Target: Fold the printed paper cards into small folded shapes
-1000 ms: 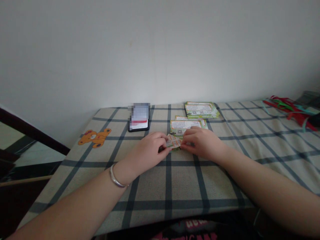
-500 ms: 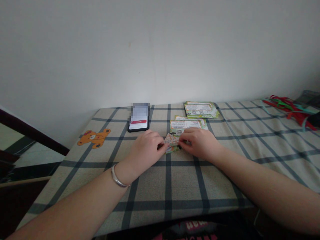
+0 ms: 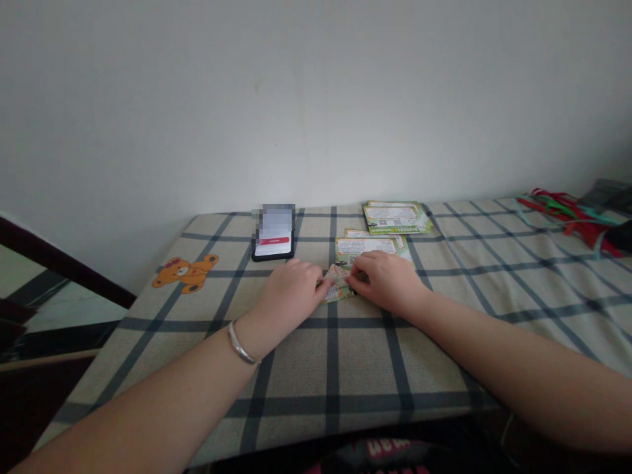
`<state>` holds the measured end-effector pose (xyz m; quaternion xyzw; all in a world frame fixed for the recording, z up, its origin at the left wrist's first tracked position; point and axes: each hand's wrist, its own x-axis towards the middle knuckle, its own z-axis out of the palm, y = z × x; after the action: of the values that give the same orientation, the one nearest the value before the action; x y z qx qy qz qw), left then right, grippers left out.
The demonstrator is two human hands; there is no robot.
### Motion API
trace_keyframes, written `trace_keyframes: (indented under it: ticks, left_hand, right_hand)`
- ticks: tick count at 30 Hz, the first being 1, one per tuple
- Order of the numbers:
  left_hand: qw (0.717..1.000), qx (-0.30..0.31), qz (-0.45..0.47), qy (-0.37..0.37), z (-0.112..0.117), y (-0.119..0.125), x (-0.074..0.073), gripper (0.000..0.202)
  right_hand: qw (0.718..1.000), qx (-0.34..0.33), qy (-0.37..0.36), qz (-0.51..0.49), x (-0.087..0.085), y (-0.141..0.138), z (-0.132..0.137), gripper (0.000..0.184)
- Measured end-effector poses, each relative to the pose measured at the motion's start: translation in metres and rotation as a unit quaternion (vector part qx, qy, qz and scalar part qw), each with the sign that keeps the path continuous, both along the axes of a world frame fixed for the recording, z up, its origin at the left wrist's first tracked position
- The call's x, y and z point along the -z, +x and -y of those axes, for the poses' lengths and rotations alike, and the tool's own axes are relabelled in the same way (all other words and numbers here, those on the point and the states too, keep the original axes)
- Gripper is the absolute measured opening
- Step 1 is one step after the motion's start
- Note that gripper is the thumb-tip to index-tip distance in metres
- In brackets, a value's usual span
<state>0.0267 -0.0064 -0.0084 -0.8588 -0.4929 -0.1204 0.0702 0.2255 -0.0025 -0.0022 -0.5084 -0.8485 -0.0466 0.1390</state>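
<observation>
On the checked worktop (image 3: 365, 375), two hands on one piece: left hand (image 3: 291, 293) and right hand (image 3: 388, 280), fingers pinched narrow, grip the small folded paper (image 3: 336, 291) between them! Just beyond, green-edged leaflets (image 3: 363, 245) lie overlapping, the phone (image 3: 274, 249) off to their left; farther back, another leaflet stack (image 3: 395, 217) sits near the wall (image 3: 316, 99).

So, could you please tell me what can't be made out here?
Head view, all:
Folded paper: ends partly covered by left hand and right hand.
Front leaflet: lower right behind right hand; print too small to read.
Phone: upper screen pixelated.
Dark object: cut off by right edge.
</observation>
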Motion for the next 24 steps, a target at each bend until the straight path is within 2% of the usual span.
trace_keyframes:
  ticks: [12,16,19,22,24]
  left_hand:
    - [0.999,0.023,-0.021,0.020,-0.0019,0.0003,0.0026,0.032]
    - [0.999,0.035,0.000,0.021,-0.0016,-0.0018,0.0023,0.020]
    - [0.995,0.087,0.023,0.050,-0.0026,-0.0046,0.0037,0.012]
    - [0.984,0.163,-0.005,0.067,-0.0038,-0.0061,0.0055,0.013]
    - [0.980,0.186,-0.019,0.069,-0.0044,-0.0066,0.0063,0.012]
  right_hand:
    - [0.998,0.002,-0.044,-0.044,0.0011,-0.0027,-0.0017,0.019]
    - [0.997,0.002,-0.050,-0.059,0.0023,-0.0016,-0.0020,0.019]
    - [0.997,0.002,-0.053,-0.063,0.0028,-0.0005,-0.0019,0.019]
    - [0.997,0.015,-0.055,-0.061,0.0029,-0.0001,-0.0021,0.019]
    - [0.997,0.023,-0.050,-0.057,0.0030,-0.0002,-0.0024,0.020]
